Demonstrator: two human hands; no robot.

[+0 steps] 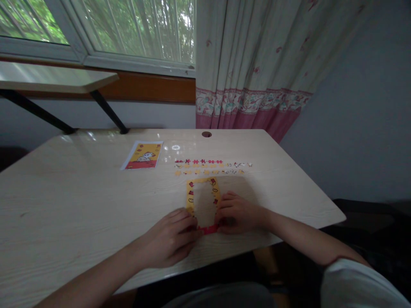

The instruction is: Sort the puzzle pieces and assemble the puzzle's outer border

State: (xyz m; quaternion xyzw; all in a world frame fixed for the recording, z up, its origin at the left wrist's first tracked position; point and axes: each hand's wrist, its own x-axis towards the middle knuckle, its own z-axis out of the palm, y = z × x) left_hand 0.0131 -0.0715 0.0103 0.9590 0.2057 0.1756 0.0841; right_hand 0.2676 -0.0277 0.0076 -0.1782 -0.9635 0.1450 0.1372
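On the desk in front of me lies the border of a jigsaw puzzle (189, 192), a rectangle joined from edge pieces, yellow at the top and sides and red along the bottom. Its middle shows bare desk. My left hand (175, 237) has its fingers closed at the lower left corner, against the red bottom edge. At the lower right corner, my right hand (239, 212) is closed with curled fingers on the border. Both hands hide the corners under them. Above the border, loose jigsaw pieces (195, 162) lie in rows, a red one behind yellow and white ones.
A picture card (144, 155) with a white animal on yellow and red lies to the left of the rows. Near the back edge of the desk (96, 205) is a round cable hole (206, 134). A raised shelf (58, 78) stands at the back left; a curtain (244, 64) hangs behind.
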